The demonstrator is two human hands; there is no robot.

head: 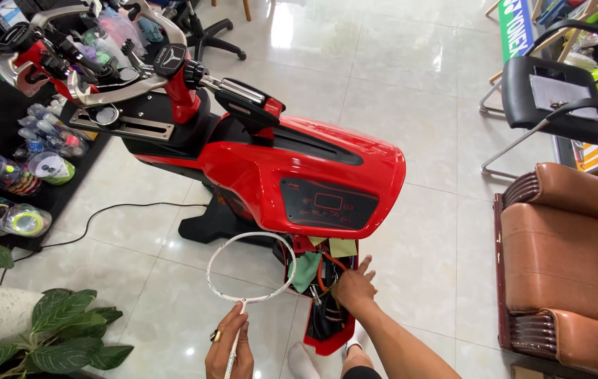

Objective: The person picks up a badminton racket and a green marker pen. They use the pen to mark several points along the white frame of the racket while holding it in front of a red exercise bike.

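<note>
My left hand (229, 345) grips the shaft of a white racket frame (250, 267) with no strings, its oval head held out over the tiled floor. My right hand (354, 286) reaches into an open red tool drawer (327, 345) under the front of a red stringing machine (299, 172). The fingers rest among tools, an orange cord and a green cloth (306, 270) inside the drawer; whether they grip anything I cannot tell. The machine's clamp table (113, 70) with metal arms stands at the upper left.
A brown leather armchair (566, 260) stands at the right, a black office chair (559, 98) behind it. Green plants (53, 337) fill the lower left. A dark shelf with string reels and tape rolls (4, 175) runs along the left. A black cable (102, 214) crosses the floor.
</note>
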